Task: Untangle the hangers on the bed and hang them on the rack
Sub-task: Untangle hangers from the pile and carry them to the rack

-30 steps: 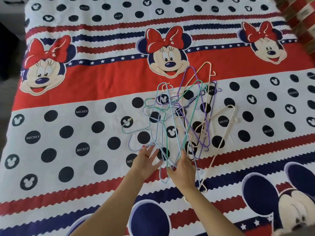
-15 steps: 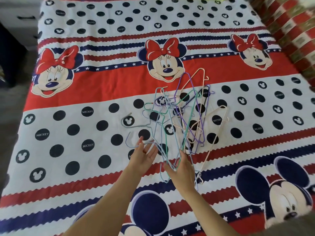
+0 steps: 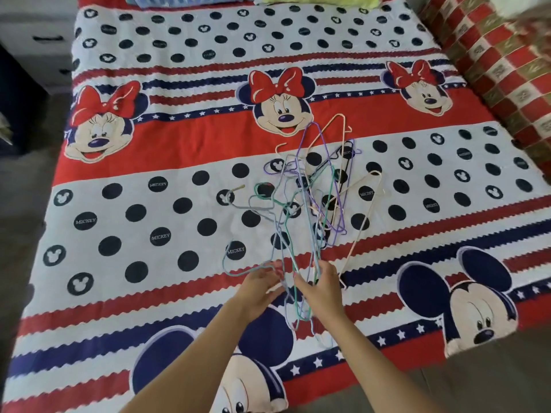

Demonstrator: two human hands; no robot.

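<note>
Dragged nearer, thin wire hangers (image 3: 313, 204) dangle from left hand's (image 3: 262, 283) and right hand's (image 3: 320, 286) pinching grip.

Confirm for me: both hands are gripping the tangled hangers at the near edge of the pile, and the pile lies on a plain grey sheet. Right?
Not quite. The head view shows both the left hand and right hand gripping the tangled hangers at the pile's near edge, but the sheet is a red, white and navy cartoon-mouse print, not plain grey.

Bright, even daylight covers the bed (image 3: 179, 222) with only faint shadows; wide-angle distortion bends the edges (corners look soft and smeared), and fine detail is slightly blurry.
</note>
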